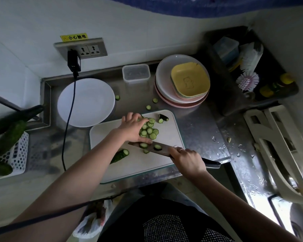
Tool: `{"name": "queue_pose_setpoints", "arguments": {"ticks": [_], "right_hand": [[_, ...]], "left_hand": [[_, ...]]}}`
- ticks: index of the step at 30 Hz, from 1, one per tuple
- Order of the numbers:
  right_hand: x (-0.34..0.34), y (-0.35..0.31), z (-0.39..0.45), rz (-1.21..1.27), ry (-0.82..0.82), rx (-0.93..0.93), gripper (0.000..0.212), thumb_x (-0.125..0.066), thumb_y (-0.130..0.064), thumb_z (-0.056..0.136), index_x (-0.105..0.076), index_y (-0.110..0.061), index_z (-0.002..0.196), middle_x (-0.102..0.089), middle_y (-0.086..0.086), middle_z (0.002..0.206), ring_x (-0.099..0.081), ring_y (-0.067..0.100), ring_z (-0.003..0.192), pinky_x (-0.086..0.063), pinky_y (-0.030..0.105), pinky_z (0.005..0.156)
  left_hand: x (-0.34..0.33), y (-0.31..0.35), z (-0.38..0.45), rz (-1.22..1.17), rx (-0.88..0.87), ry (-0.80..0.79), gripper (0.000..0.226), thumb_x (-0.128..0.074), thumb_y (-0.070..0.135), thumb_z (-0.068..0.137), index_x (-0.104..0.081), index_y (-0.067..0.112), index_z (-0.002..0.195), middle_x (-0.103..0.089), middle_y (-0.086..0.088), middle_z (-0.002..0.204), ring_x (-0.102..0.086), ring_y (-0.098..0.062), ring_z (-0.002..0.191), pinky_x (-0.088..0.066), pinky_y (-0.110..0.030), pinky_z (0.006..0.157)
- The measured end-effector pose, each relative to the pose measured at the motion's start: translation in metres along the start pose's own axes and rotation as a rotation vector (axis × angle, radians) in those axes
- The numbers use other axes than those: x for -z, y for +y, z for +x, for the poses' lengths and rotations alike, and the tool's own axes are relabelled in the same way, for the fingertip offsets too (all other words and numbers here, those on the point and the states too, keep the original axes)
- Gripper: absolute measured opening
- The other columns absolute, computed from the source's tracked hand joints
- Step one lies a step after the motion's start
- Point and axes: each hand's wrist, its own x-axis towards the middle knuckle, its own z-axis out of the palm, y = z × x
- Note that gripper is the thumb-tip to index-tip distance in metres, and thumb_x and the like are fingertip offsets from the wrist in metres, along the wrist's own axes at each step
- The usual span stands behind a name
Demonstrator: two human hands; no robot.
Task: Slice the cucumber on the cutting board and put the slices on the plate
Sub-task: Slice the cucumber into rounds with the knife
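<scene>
Nearest the camera, the right hand (187, 158) held the knife (157, 147), its fingers curled tight round the handle. The blade lay nearly flat over the board (166, 135), with two slices (143, 145) riding on it and one more just beside its lower edge.

Fingers of the left hand (132, 129) were straight and a little spread, pressing against the heap of slices (150, 129) and touching the blade near its tip. They gripped nothing. It seemed the hand was pushing slices onto the blade, so that they could be carried to the plate (86, 102).

The first risk was the left fingertips: they lay against the blade, and a slip of either hand could have cut them. The second was the carry itself. The plate stood beyond the board's far left corner and held no slices, and round wet slices slide easily from a flat blade if it tips. Three slices (148, 107) already lay on the worktop (129, 95) between board and plates, so spilling was likely.

An uncut half of cucumber (120, 155) lay at the board's left edge, partly under the left forearm; the arm could have knocked it off. A short end piece (163, 117) lay near the far corner. A black cable (69, 119) hung across the plate's rim and could have caught the hand or blade on the way.
</scene>
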Motion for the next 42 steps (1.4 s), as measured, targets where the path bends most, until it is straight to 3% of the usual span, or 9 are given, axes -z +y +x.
{"name": "queue_pose_setpoints", "arguments": {"ticks": [3,5,16,21,25,27,34,38,42], "right_hand": [[0.000,0.002,0.000,-0.004,-0.011,-0.023,0.060,-0.087,-0.011,0.052,-0.041,-0.018,0.090,-0.057,0.003,0.054,-0.053,0.026,0.035,-0.036,0.024,0.031],[0.002,0.003,0.001,-0.022,-0.018,-0.020,0.062,-0.087,-0.010,0.050,-0.041,-0.018,0.091,-0.058,0.002,0.053,-0.053,0.025,0.034,-0.036,0.024,0.031],[0.005,-0.007,0.001,-0.033,-0.044,0.037,0.045,-0.085,-0.007,0.052,-0.050,-0.016,0.080,-0.053,0.003,0.054,-0.052,0.025,0.039,-0.035,0.024,0.032],[0.006,-0.002,0.007,-0.056,-0.074,-0.021,0.039,-0.086,-0.007,0.048,-0.058,-0.015,0.075,-0.055,0.003,0.052,-0.053,0.025,0.036,-0.036,0.023,0.032],[0.006,-0.003,0.015,-0.061,-0.095,-0.034,0.037,-0.086,-0.009,0.047,-0.060,-0.015,0.073,-0.056,0.005,0.052,-0.053,0.026,0.037,-0.039,0.024,0.034],[0.007,-0.005,0.019,-0.063,-0.096,-0.034,0.036,-0.086,-0.011,0.049,-0.061,-0.016,0.074,-0.057,0.004,0.052,-0.053,0.026,0.038,-0.039,0.025,0.035],[0.008,-0.008,0.020,-0.046,-0.121,-0.029,0.037,-0.086,-0.010,0.050,-0.059,-0.016,0.074,-0.056,0.004,0.051,-0.054,0.026,0.038,-0.040,0.025,0.034],[0.009,-0.005,0.017,-0.059,-0.136,-0.061,0.037,-0.085,-0.010,0.049,-0.065,-0.018,0.080,-0.056,0.002,0.050,-0.053,0.025,0.036,-0.039,0.023,0.034],[0.011,-0.002,0.020,-0.003,-0.159,-0.120,0.031,-0.083,-0.013,0.059,-0.062,-0.017,0.081,-0.055,0.001,0.048,-0.051,0.023,0.034,-0.035,0.021,0.034]], "left_hand": [[0.007,-0.001,-0.001,-0.131,-0.024,-0.135,0.090,-0.055,0.078,0.068,-0.024,0.040,0.144,-0.023,-0.001,0.145,-0.012,-0.028,0.132,-0.016,-0.041,0.106],[0.010,-0.002,-0.001,-0.040,-0.100,-0.189,0.093,-0.054,0.080,0.066,-0.024,0.041,0.145,-0.019,0.004,0.149,-0.010,-0.027,0.133,-0.014,-0.041,0.107],[-0.005,-0.016,0.007,0.272,0.032,0.072,0.082,-0.049,0.071,0.079,-0.028,0.021,0.140,-0.031,-0.011,0.135,-0.032,-0.030,0.117,-0.029,-0.039,0.093],[0.000,-0.016,0.007,-0.114,0.022,0.186,0.043,-0.041,0.053,0.093,-0.057,0.020,0.114,-0.050,-0.004,0.123,-0.039,-0.027,0.113,-0.032,-0.039,0.095],[0.013,0.004,0.005,-0.469,-0.188,-0.114,0.065,-0.054,0.080,0.060,-0.070,0.031,0.101,-0.062,0.010,0.110,-0.053,-0.013,0.106,-0.041,-0.033,0.094],[0.006,0.015,0.006,-0.446,-0.206,-0.175,0.053,-0.070,0.067,0.062,-0.070,0.031,0.102,-0.060,0.012,0.107,-0.052,-0.010,0.103,-0.043,-0.030,0.092],[-0.012,0.000,0.010,-0.491,-0.076,0.011,0.023,-0.074,0.042,0.076,-0.070,0.024,0.090,-0.067,0.005,0.096,-0.060,-0.014,0.090,-0.050,-0.034,0.083],[-0.015,-0.008,0.011,-0.599,-0.013,0.217,0.021,-0.068,0.021,0.085,-0.072,0.014,0.105,-0.071,-0.005,0.106,-0.064,-0.018,0.096,-0.050,-0.031,0.087],[-0.019,-0.018,0.004,-0.410,0.001,0.295,0.034,-0.061,0.026,0.090,-0.063,0.017,0.123,-0.068,-0.001,0.115,-0.062,-0.019,0.104,-0.050,-0.036,0.090]]}}
